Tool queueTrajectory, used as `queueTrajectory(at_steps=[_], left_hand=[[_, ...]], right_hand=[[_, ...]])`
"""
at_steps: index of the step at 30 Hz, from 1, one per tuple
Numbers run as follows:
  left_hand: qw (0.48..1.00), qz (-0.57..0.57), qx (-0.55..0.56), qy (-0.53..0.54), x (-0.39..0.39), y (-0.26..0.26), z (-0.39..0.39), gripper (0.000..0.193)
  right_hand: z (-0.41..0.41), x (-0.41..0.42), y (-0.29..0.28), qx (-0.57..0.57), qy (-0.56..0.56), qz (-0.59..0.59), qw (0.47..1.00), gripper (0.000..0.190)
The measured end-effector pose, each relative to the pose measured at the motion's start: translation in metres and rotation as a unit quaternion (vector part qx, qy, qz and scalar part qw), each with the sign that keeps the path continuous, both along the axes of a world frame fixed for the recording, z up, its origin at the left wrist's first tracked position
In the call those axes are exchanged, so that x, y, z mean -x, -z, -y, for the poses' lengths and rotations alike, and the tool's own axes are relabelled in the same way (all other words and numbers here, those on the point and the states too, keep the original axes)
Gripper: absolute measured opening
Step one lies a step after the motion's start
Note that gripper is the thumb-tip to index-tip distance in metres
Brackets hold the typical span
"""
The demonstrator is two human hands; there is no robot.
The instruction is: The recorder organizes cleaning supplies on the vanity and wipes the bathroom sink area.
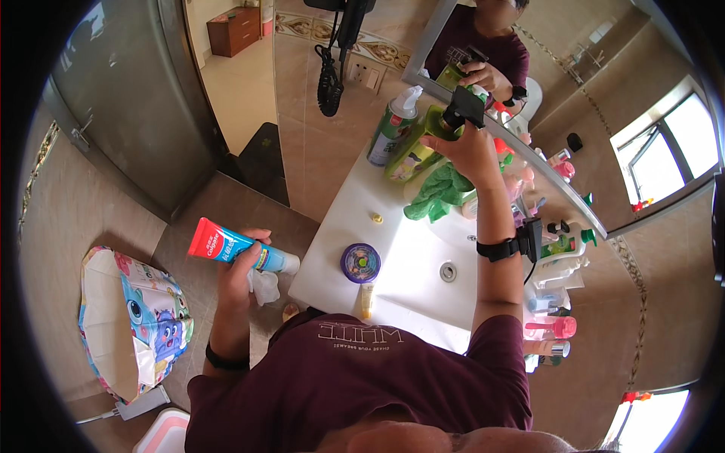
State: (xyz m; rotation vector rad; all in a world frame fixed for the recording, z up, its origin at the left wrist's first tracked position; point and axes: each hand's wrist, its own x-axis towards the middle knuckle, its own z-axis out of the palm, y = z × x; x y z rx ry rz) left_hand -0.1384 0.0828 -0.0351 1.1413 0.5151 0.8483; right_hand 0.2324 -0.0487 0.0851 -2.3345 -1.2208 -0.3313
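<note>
My left hand (pixel 242 263) holds a red and blue Colgate toothpaste tube (pixel 232 246), its white cap pointing towards the washbasin counter. A crumpled white tissue or cloth (pixel 264 287) hangs below the tube by the same hand. At the back of the counter, my right hand (pixel 473 150) grips the upper part of a tall green pump bottle (pixel 412 152) with a black top (pixel 465 107). Beside that bottle stands an aerosol can (pixel 392 127) with a white nozzle. A green cloth (pixel 439 195) lies bunched below my right hand.
On the white counter (pixel 323 255) are a round purple container (pixel 361 263), a small yellowish tube (pixel 367 300) and a small yellow object (pixel 377 218). The sink drain (pixel 448 272) is between my arms. Several bottles line the mirror side. A patterned fabric basket (pixel 161 323) stands at left.
</note>
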Motion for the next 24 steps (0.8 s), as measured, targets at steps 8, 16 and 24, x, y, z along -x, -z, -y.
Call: queueTrajectory(at_steps=[8, 16, 24], left_hand=[[1.000, 0.004, -0.026, 0.015, -0.007, -0.003, 0.001, 0.027], [1.000, -0.006, -0.018, 0.017, 0.003, 0.000, -0.001, 0.024], [0.999, -0.009, -0.015, 0.031, -0.002, -0.002, 0.003, 0.025]], right_hand=[[-0.008, -0.006, 0.027, 0.099, 0.030, -0.021, 0.994, 0.083], [-0.009, 0.002, 0.004, 0.154, 0.008, -0.072, 0.985, 0.090], [0.007, -0.012, 0.027, 0.019, -0.110, -0.078, 0.991, 0.086]])
